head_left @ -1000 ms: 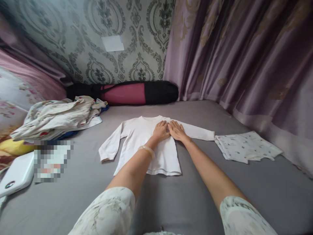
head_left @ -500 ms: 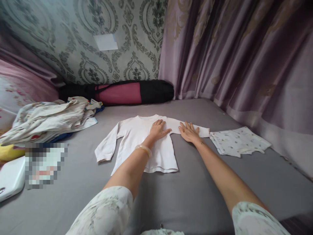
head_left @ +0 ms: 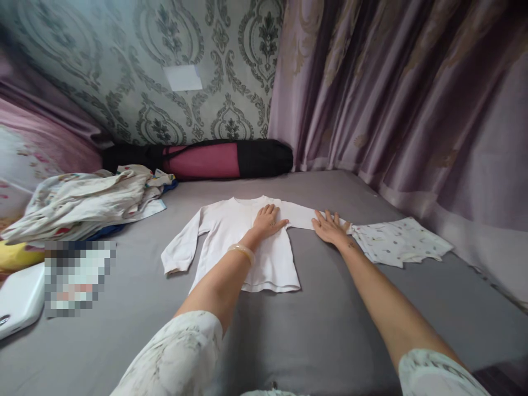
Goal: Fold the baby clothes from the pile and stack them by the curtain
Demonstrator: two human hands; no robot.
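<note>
A white long-sleeved shirt [head_left: 231, 231] lies spread on the grey sheet, its collar towards the wall. My left hand [head_left: 267, 221] rests flat on the right part of its chest, fingers stretched out. Along the sleeve on the right, my right hand [head_left: 331, 226] presses flat near the cuff with its fingers spread. The other sleeve angles down to the left. Just beyond my right hand lie small white patterned shorts [head_left: 400, 240], close to the cuff.
A heap of clothes [head_left: 91, 203] lies at the left, with a white device [head_left: 20, 300] and a blurred flat item [head_left: 78, 278] in front. A black and pink long bag [head_left: 202, 159] lies along the wall. Purple curtains [head_left: 371, 82] hang at the right over the grey bed [head_left: 305, 330].
My right hand has slid to the right along the sleeve towards the cuff. My left hand stays on the chest of the shirt. The view has shifted slightly.
</note>
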